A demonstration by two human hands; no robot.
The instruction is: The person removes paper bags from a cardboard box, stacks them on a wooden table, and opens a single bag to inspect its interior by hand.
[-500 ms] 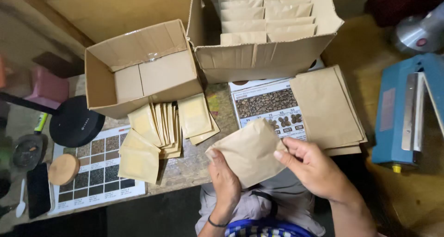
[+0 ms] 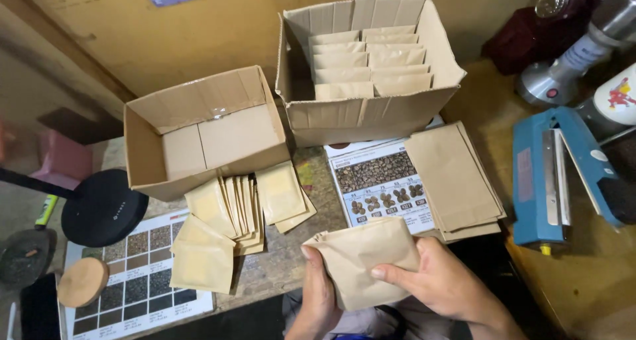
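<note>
Brown paper bag point(image 2: 363, 260) held over worktop's point(image 2: 281, 264) near edge: left hand point(image 2: 318, 290) cups it, finger state hidden; right hand point(image 2: 434, 280) pinches its right side, thumb on top. Beyond: fanned pouches point(image 2: 242, 207), flat bag stack point(image 2: 454, 177), apparently empty box point(image 2: 205, 131), filled box point(image 2: 368, 68).

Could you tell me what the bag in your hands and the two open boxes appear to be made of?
The bag, held by both hands, looks like matte brown kraft paper: it creases softly. The left box and right box look like plain corrugated cardboard, dull brown with folded flaps; a clear tape strip shines inside the left one.
</note>
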